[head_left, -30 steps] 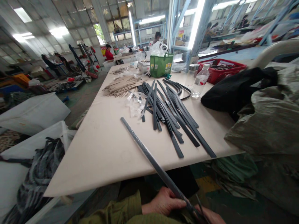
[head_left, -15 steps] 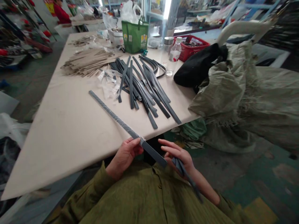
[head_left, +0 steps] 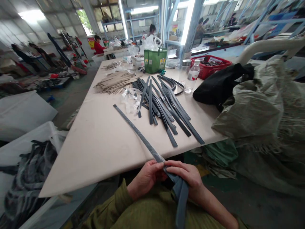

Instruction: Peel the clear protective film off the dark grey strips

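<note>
Grip narrow: left hand pinching dark strip; right hand clasping folded grey strip.

Open tabletop at left, dark strips blocking ahead

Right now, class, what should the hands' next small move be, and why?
Perhaps steady the dark strip with the left hand while the right hand smooths along it: both hold it close together, and what looks like clear, wrinkled film covers the part over the table.
</note>
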`<state>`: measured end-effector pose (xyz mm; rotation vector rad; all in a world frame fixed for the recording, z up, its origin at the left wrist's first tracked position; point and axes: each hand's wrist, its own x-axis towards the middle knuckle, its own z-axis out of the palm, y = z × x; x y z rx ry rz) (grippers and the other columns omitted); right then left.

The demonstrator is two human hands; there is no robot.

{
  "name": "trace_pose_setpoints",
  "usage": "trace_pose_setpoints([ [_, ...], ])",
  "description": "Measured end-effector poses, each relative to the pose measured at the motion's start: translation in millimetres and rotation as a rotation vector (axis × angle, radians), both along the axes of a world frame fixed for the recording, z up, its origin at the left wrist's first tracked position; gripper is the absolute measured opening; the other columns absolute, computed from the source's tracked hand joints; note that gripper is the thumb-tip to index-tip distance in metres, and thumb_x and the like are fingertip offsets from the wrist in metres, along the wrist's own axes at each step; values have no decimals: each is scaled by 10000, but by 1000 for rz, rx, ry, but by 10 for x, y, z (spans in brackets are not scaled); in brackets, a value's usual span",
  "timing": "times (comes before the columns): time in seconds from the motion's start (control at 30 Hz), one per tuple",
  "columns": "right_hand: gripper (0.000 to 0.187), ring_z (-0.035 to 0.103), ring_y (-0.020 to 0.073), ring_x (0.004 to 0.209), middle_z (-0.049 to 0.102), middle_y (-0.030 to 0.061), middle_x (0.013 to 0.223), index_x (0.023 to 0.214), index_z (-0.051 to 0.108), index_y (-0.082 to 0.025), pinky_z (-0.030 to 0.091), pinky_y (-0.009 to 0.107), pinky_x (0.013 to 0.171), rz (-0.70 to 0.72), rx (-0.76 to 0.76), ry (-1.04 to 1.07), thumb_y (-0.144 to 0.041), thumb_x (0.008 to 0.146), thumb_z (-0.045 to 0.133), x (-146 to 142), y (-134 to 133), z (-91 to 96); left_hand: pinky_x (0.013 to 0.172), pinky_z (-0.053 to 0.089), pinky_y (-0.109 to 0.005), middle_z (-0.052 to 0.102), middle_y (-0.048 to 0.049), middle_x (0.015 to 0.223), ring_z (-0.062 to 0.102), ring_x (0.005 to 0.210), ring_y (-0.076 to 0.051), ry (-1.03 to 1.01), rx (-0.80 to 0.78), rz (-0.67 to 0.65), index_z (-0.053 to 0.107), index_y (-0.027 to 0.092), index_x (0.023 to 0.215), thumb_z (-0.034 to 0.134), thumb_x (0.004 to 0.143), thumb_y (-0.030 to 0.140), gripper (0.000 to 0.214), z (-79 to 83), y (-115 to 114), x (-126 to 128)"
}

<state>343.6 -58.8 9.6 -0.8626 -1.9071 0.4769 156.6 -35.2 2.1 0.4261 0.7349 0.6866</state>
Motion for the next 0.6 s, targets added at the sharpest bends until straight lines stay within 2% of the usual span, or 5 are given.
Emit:
trace_pose_setpoints([
  [0.1, 152, 710, 183, 838, 742, 58, 986, 1059, 664, -229, 550, 260, 727, 35, -204, 133, -188, 937, 583, 30, -4, 27, 777, 541, -284, 722, -115, 1039, 686, 872, -185, -47, 9, 56, 674, 109, 1105, 696, 836, 271, 315, 45, 137, -103],
  [0.17, 136, 700, 178, 778, 740, 41, 893, 999, 680, -229, 544, 256, 704, 92, -379, 200, -232, 965, 549, 134, -62, 87, 812, 555, -314, 709, -138, 1114, 693, 937, -209, -49, 25, 200, 632, 107, 1158, 611, 898, 275, 310, 139, 404, -250],
  [0.4, 385, 652, 217, 686, 691, 58, 745, 823, 725, -213, 525, 298, 646, 66, -699, 122, -483, 967, 492, 536, -407, 57, 678, 550, -213, 701, -77, 782, 680, 686, -110, 89, 86, 819, 612, 65, 1058, 380, 1014, 203, 274, 676, 1621, -998],
  [0.5, 445, 633, 220, 670, 674, 62, 727, 815, 726, -199, 520, 300, 616, 43, -791, 138, -547, 951, 486, 491, -414, -50, 628, 524, -166, 712, -36, 814, 671, 664, -80, 94, 167, 892, 621, 127, 1091, 419, 999, 167, 225, 777, 1636, -1072],
  [0.6, 407, 623, 199, 681, 713, 84, 898, 897, 729, -187, 527, 295, 620, 37, -817, 286, -539, 938, 528, 339, -268, -71, 547, 492, -177, 735, -67, 876, 670, 641, -108, 155, 286, 669, 653, 141, 1103, 517, 958, 196, 206, 694, 1314, -852],
])
